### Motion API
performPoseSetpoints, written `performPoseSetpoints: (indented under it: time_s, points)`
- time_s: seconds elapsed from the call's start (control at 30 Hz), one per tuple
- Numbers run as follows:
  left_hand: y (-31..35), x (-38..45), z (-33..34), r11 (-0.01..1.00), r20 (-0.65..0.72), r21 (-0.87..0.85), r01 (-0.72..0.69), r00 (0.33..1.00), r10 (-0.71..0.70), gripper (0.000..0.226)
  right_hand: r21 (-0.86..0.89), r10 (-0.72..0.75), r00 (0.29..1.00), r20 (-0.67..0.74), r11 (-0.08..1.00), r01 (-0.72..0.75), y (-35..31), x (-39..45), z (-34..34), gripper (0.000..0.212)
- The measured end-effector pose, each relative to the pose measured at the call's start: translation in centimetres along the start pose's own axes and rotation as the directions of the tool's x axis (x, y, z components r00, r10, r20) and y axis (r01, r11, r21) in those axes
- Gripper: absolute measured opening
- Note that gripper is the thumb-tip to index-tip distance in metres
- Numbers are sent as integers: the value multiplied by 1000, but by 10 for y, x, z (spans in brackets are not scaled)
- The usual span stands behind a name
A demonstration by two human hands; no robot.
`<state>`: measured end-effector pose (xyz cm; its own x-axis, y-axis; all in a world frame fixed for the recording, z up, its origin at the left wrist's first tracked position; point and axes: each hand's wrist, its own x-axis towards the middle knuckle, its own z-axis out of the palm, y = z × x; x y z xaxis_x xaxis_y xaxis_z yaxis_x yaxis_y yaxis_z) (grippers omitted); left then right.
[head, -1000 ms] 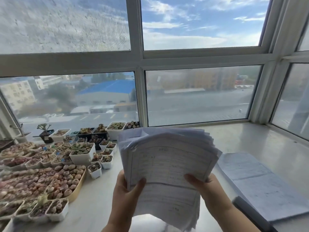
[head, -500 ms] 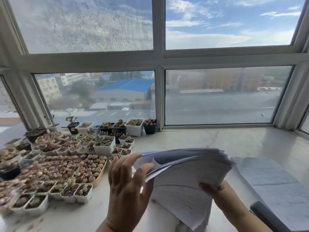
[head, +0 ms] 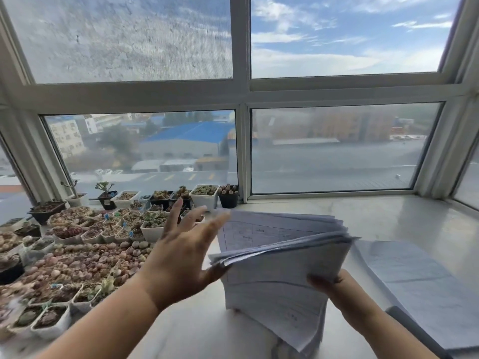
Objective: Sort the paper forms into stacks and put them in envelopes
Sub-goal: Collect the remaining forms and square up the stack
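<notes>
Paper forms (head: 280, 268), a thick bent sheaf, are held above the near middle of the marble windowsill (head: 388, 216), gripped at their right edge by the right hand (head: 334, 288). The left hand (head: 181, 255) is spread with straight fingers, its thumb touching the fanned left edges. Potted succulents (head: 85, 244) are crowded along the sill's left side; further sheets (head: 414, 281) are laid flat at the right.

Stack of paper forms (head: 280, 275) at lower centre of frame, above windowsill counter (head: 388, 218). Right hand (head: 334, 288) at stack's right edge; left hand (head: 181, 255) at its left edge, fingers spread. Succulent pots (head: 77, 250) crowd counter at left, back to window (head: 331, 149). Second sheaf of papers (head: 414, 286) lies on counter at lower right.
</notes>
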<state>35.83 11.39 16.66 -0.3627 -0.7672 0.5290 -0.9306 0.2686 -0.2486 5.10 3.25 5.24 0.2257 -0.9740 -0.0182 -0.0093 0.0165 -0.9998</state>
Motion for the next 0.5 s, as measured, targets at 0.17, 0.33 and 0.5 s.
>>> performPoseSetpoints:
  time_s: [0.17, 0.33, 0.5]
  points:
    - [1, 2, 24, 660, 172, -558, 503, 848, -501, 107, 35, -3, 999, 47, 999, 1, -3, -1, -3, 50]
    - [23, 14, 62, -305, 556, -829, 469, 747, -365, 131, 38, 40, 988, 150, 998, -46, -6, -5, -11, 48]
    - [40, 26, 73, -367, 505, -854, 370, 760, -409, 71, 51, 30, 991, 127, 998, -36, -3, -2, -15, 95]
